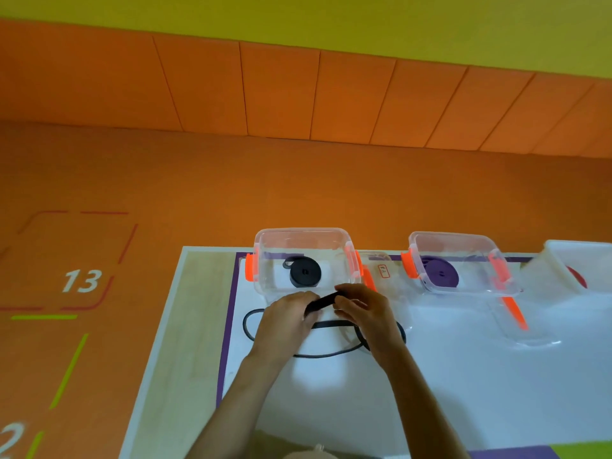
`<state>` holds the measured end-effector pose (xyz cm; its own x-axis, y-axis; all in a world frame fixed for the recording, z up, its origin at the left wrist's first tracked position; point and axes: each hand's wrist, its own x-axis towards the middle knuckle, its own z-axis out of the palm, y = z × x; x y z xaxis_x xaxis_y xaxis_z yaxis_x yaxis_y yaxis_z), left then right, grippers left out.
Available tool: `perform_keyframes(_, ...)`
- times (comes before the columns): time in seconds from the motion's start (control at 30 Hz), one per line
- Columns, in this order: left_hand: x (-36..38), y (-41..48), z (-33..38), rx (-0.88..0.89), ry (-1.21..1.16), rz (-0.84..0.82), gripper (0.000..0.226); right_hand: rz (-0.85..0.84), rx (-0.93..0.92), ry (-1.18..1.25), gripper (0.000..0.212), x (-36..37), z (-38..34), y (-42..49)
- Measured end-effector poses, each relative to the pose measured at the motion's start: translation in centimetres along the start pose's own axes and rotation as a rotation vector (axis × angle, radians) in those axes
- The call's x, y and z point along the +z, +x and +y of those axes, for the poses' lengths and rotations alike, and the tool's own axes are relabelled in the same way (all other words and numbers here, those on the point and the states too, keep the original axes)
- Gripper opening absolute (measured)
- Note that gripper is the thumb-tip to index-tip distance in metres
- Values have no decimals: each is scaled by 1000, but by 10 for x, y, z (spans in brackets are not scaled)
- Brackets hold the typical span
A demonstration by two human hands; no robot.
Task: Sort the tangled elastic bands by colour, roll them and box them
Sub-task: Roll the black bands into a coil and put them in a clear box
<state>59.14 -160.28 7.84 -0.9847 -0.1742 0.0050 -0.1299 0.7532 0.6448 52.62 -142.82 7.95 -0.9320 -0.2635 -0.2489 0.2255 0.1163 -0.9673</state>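
My left hand (286,314): fingers curled, pinching one end of a short flat stretch of the black band (323,303), just in front of the nearest box.
My right hand (362,309): fingers bent over the other end of that same stretch, gripping it; my two hands are close together with only the band between them.
Black band: the held part runs slanting between my fingertips, raised off the surface; the rest lies slack in wide loops on the white mat (463,376), passing under both my wrists.
Left clear box (265,240): open, orange latches on its sides, at the far edge of the mat just beyond my hands.
Rolled black band (304,271): a tight coil lying flat on the floor of the left clear box, a small tail loop at its upper left.
Right clear box (430,238): open, same orange latches, well to the right of my hands.
Purple roll (440,271): a coiled band lying flat inside the right clear box.
Clear lid (530,339): lies on the mat in front of the right clear box, one orange latch sticking out.
White container (563,253): at the far right, with something red (578,279) showing at its side; I cannot tell what it is.
Table (198,293): pale wood, the mat with a purple border on top.
Floor (198,193): orange, with a white number 13 (81,280) to my left.
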Motion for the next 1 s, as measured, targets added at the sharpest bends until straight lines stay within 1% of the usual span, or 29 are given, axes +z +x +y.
perform_keyframes(0.07, -2, -1, -2, -7, 28, 37, 19, 66, 20, -7, 16, -2, -2, 2)
perform_keyframes(0.13, -4, -2, -3, 3, -23, 53, 31, 110, 14, -43, 17, -1, -3, 2)
perform_keyframes(0.2, -6, -4, 1, 37, -139, 73, 37, 71, -36, -108, 18, 2, -7, 0)
perform_keyframes(0.3, -9, -7, 6, 44, -309, 143, 24, -17, -108, -96, 18, 10, -14, -5)
perform_keyframes(0.4, -18, -9, 1, 16, -342, 163, 18, -66, -112, -45, 16, 15, -23, -10)
perform_keyframes(0.5, -21, -16, 1, 56, -313, 168, 17, -32, -82, -63, 8, 22, -25, -15)
perform_keyframes(0.57, -20, -22, 5, 84, -377, 200, 18, 10, -78, -45, 6, 25, -27, -17)
perform_keyframes(0.63, -19, -27, 8, 70, -495, 242, 19, 13, -33, 88, 4, 26, -33, -20)
perform_keyframes(0.73, -26, -31, 8, -22, -620, 282, 16, -64, 113, 402, 12, 29, -42, -26)
perform_keyframes(0.8, -33, -33, 6, -31, -649, 286, 13, -102, 176, 500, 15, 34, -44, -29)
perform_keyframes(0.83, -35, -34, 6, -21, -635, 293, 13, -101, 194, 482, 17, 38, -44, -31)
perform_keyframes(0.9, -38, -36, 4, -16, -585, 315, 12, -58, 191, 314, 20, 47, -43, -34)
perform_keyframes(0.93, -39, -36, 4, -15, -568, 327, 13, -36, 166, 233, 20, 51, -42, -35)
perform_keyframes(1.0, -39, -37, 6, -3, -551, 353, 15, -11, 118, 167, 21, 57, -43, -36)
